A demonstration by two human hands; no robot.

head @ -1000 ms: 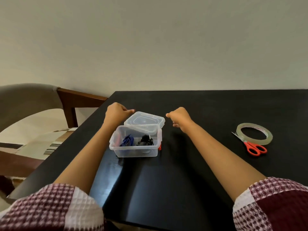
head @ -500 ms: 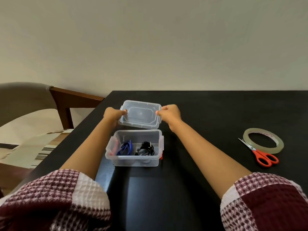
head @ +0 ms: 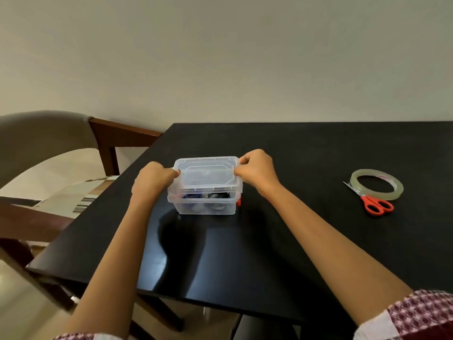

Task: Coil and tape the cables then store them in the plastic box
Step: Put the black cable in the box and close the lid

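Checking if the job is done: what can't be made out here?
Head view only.
Cables: blurred behind the cloudy wall of the box and the lid; tape on them can't be seen.
Lid's ends: covered by the left hand and right hand.
Print on the tape roll: too small to read.

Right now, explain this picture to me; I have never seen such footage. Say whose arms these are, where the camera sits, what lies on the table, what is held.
No machine: these are a person's bare arms, filmed by a wide-angle camera on their head, looking forward and down. The left hand and right hand each pinch one end of a clear lid sitting on a plastic box; whether it is snapped shut I cannot tell. Blue and black cables show through its wall. The box stands on a black table. At right lie a tape roll and red-handled scissors.
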